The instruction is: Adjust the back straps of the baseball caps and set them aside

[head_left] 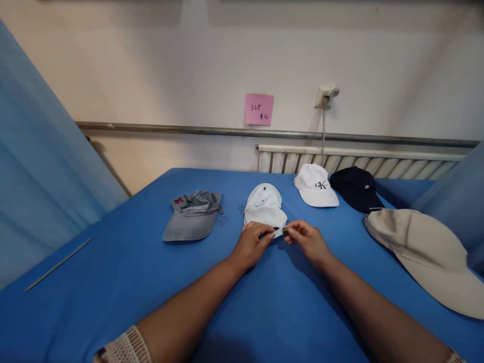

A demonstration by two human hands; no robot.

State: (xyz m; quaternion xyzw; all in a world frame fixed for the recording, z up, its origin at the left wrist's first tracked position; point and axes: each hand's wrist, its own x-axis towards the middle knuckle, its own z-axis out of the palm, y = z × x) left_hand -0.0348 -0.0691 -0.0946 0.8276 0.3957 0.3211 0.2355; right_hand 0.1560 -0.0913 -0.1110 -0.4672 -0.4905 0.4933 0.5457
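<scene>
A white cap [264, 204] lies on the blue-covered table [234, 322], its back strap towards me. My left hand [252, 243] pinches the white strap [279, 233] near the cap's edge. At the strap's other end, my right hand [305, 241] closes thumb and fingers on a small brass-coloured buckle [285, 230]. The strap spans the short gap between both hands. Whether its end passes through the buckle is too small to tell. My fingers hide part of the cap's near edge.
A grey cap [191, 216] lies to the left, beyond a thin stick [58, 264]. Towards the right are a white cap with black letters [316, 185], a dark navy cap [355, 187] and a large beige cap [423, 252]. A radiator [359, 160] lines the wall behind.
</scene>
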